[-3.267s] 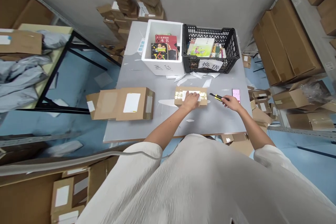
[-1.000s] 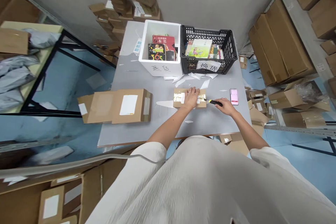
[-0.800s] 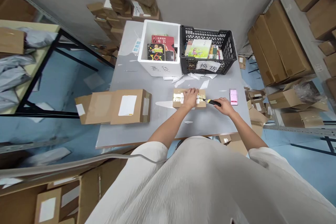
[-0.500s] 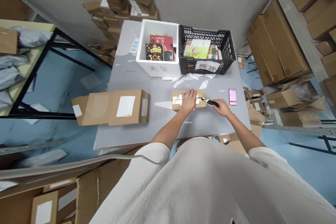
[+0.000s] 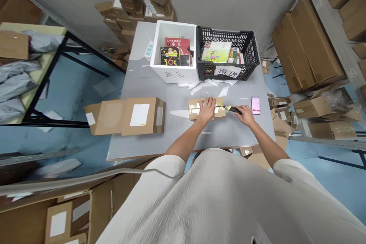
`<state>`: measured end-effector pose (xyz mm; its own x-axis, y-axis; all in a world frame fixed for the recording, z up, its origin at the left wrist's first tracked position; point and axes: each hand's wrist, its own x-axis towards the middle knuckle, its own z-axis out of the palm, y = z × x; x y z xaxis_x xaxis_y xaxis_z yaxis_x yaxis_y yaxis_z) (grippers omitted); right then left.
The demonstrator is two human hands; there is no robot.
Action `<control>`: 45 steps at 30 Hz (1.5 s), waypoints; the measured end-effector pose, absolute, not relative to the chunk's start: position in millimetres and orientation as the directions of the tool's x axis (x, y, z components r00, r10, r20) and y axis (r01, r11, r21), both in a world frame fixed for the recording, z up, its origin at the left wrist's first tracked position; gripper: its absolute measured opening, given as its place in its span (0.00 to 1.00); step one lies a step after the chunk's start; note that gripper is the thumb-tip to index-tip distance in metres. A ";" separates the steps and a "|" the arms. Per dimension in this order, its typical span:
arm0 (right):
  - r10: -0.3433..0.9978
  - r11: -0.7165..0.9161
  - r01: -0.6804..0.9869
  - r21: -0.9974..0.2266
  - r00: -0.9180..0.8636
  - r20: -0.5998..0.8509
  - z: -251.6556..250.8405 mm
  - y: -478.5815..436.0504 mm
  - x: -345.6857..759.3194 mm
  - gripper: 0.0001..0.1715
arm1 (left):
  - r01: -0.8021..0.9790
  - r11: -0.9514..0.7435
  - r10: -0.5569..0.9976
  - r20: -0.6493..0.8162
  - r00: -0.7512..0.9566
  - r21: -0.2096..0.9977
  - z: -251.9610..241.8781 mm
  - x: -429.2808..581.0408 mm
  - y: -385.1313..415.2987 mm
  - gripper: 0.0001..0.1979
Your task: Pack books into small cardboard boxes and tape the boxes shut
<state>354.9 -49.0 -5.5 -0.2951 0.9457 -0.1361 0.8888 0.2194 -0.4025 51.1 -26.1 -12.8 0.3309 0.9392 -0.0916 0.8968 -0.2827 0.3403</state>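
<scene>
A small cardboard box (image 5: 194, 109), bound with shiny tape, lies on the grey table (image 5: 177, 145) in front of me. My left hand (image 5: 207, 109) holds it down, the fingers bent over its top toward the far edge. In my right hand (image 5: 244, 113) is a black and yellow utility knife (image 5: 235, 110), gripped by its handle. The knife points left, with its tip at the right end of the box. I cannot make out whether the blade touches the cardboard. A phone (image 5: 255, 105) with a pink screen lies beyond the right hand.
At the back stand a white foam box (image 5: 175, 74) and a black plastic crate (image 5: 225, 72), both with books inside. Torn paper scraps (image 5: 197, 87) lie before them. A larger cardboard box (image 5: 114, 117) lies to the left. Shelves with parcels flank the table.
The knife has drawn back to the right, out from over the box to its right end. My left hand stays on the box. The whole view has shifted slightly.
</scene>
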 end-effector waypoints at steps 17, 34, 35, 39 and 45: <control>0.943 0.173 0.876 -0.451 -0.279 -0.181 -9.2 -30.5 366.3 0.28 | 0.891 -0.267 0.944 -0.085 0.318 0.366 -12.7 52.3 -31.5 0.31; 0.989 0.107 0.866 -0.489 -0.143 -0.037 -27.3 -10.2 385.6 0.38 | 0.894 -0.250 0.951 -0.080 0.299 0.372 -17.4 53.2 -32.0 0.34; 0.986 0.124 0.860 -0.496 -0.164 -0.039 -27.0 -8.0 385.4 0.38 | 0.893 -0.248 0.952 -0.077 0.297 0.376 -17.8 53.2 -31.4 0.34; 0.983 0.140 0.827 -0.544 -0.183 -0.025 -25.3 -1.9 371.9 0.39 | 0.881 -0.265 0.947 -0.065 0.314 0.393 -17.6 53.7 -28.6 0.34; 0.972 0.151 0.786 -0.600 -0.229 -0.055 -20.0 14.0 330.7 0.38 | 0.896 -0.220 0.960 -0.078 0.269 0.385 -10.7 40.1 -35.6 0.36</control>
